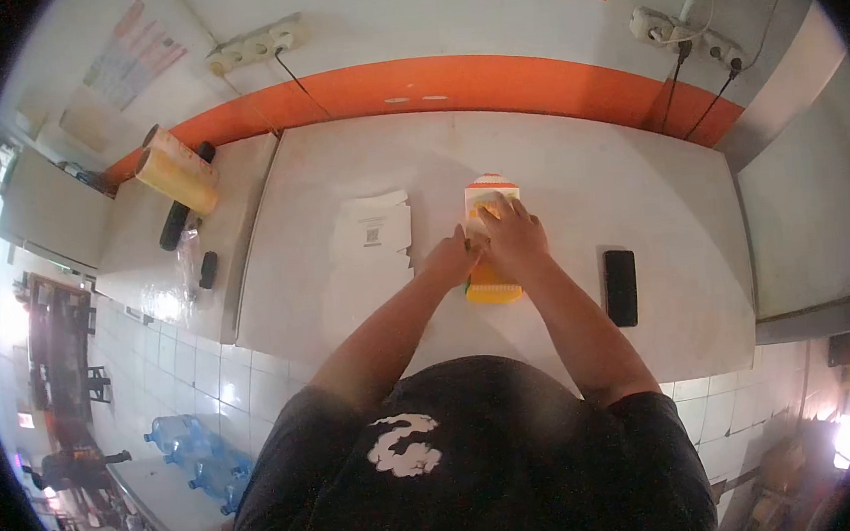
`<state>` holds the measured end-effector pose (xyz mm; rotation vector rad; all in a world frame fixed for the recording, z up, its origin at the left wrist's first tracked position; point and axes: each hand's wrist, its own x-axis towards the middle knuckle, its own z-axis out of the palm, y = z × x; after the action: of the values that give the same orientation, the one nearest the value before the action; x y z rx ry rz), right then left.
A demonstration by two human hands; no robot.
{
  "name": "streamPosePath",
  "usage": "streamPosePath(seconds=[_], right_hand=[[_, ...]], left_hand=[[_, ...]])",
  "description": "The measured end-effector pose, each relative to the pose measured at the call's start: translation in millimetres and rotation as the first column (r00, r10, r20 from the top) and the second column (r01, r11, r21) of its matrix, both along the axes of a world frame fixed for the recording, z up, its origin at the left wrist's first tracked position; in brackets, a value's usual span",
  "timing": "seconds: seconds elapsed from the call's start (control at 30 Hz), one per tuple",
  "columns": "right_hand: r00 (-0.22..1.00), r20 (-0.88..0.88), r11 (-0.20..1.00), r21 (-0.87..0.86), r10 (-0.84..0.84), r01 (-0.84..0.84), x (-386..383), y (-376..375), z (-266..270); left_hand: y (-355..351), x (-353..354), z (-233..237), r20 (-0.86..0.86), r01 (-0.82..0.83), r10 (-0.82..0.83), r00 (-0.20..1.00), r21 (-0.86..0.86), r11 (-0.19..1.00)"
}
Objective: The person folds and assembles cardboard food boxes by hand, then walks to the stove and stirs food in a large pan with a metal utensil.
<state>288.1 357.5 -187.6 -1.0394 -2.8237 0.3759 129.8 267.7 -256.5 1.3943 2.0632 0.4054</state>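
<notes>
A yellow, white and orange piece of printed packaging, which looks like a small carton, lies on the white worktop in front of me. My right hand rests on top of it, fingers stretched over its upper part and slightly apart. Closed at its left edge is my left hand, fingertips meeting the packaging beside the right thumb. Both hands cover the packaging's middle. To the left lies a flat white sheet with a printed code and a notched right edge.
A black phone lies on the worktop to the right. On the left counter are a yellowish roll and dark items. Power strips with cables hang on the wall. Blue water bottles are at lower left.
</notes>
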Motion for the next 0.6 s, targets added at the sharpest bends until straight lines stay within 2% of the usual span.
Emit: streamPosePath(seconds=[0.03,0.13,0.2,0.23,0.33,0.4,0.47,0.53,0.6], right_hand=[[0.993,0.114,0.991,-0.121,-0.039,0.053,-7.3,5.9,0.9],[0.935,0.341,0.936,-0.285,-0.1,0.204,-27.0,17.1,13.1],[0.897,0.441,0.985,-0.138,-0.029,0.099,-42.4,20.4,14.2],[0.869,0.495,0.997,-0.069,-0.001,0.04,-46.2,21.8,12.7],[0.879,0.476,0.93,-0.338,0.037,0.143,-59.7,39.0,2.9],[0.914,0.405,0.953,-0.284,0.019,0.106,-57.8,39.1,-0.4],[0.931,0.366,0.966,-0.244,0.008,0.088,-58.2,40.0,-1.0],[0.926,0.377,0.97,-0.232,0.018,0.075,-58.3,38.9,-7.6],[0.932,0.36,0.973,-0.224,0.038,0.047,-60.2,45.0,-15.7]], left_hand=[[-1.4,2.2,2.1,-0.025,-0.018,0.018,1.0,0.007,1.0],[-10.9,9.1,10.1,-0.089,-0.053,0.054,0.995,0.016,0.998],[-22.1,14.8,17.3,-0.1,-0.041,0.039,0.994,-0.017,0.999],[-29.8,18.6,22.3,-0.088,-0.031,0.033,0.996,0.02,0.999],[-57.4,16.9,43.2,-0.072,-0.01,0.022,0.997,0.161,0.987],[-85.3,10.2,59.6,-0.074,-0.018,0.041,0.996,0.286,0.958],[-117.4,-7.2,71.6,-0.188,-0.048,0.088,0.978,0.206,0.977],[-165.0,-42.2,58.8,-0.319,0.093,-0.04,0.947,0.153,0.984],[-200.0,-48.9,79.4,-0.428,0.101,-0.115,0.896,-0.056,0.993]])
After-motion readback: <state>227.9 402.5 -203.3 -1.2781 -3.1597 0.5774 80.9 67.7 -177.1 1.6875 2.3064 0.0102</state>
